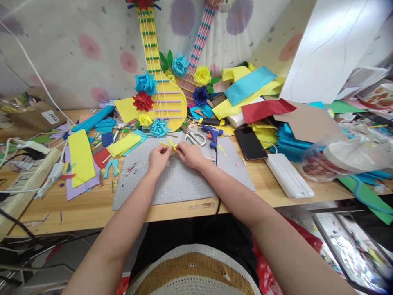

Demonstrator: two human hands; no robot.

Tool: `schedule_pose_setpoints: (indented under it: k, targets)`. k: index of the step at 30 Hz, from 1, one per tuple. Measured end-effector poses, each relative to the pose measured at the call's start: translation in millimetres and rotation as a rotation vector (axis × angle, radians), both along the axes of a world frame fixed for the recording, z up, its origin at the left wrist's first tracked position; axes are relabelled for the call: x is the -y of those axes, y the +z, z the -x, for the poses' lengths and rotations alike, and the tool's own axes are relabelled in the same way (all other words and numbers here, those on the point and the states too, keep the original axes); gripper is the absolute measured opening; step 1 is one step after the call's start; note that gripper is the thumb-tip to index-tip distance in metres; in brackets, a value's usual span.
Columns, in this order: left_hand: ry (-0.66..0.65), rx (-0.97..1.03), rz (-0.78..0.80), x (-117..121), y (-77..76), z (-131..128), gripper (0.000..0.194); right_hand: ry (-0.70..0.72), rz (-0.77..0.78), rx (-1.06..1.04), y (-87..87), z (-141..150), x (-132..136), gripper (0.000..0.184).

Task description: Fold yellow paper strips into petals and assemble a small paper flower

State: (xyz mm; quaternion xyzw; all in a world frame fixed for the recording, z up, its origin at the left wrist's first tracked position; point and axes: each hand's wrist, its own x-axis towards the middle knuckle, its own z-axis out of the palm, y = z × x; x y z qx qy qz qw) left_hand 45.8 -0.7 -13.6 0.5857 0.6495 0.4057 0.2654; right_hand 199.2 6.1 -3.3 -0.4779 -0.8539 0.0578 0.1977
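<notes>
Over a grey cutting mat, both hands pinch a small piece of yellow crepe paper that sticks up in narrow points. My left hand grips it from the left with fingers closed. From the other side my right hand holds it, thumb and fingertips together; part of the paper is hidden behind the fingers. Just beyond the right hand lie white-handled scissors and a blue glue gun. A yellow paper guitar trimmed with paper flowers leans behind them.
A phone and a white power bank lie to the right. Crepe paper sheets pile up at the back right. A power strip with cables occupies the left edge. Yellow strips and scraps surround the mat.
</notes>
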Motion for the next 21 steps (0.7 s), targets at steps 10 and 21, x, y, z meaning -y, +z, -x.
schedule_pose_setpoints:
  k: [10, 21]
  targets:
    - [-0.013, 0.18, 0.015, -6, -8.0, 1, 0.026, 0.001, -0.015, 0.002, -2.2, 1, 1, 0.023]
    - [-0.258, 0.106, -0.098, -4, 1.8, 9, 0.02, 0.013, -0.006, -0.041, 0.9, -3, -1, 0.019]
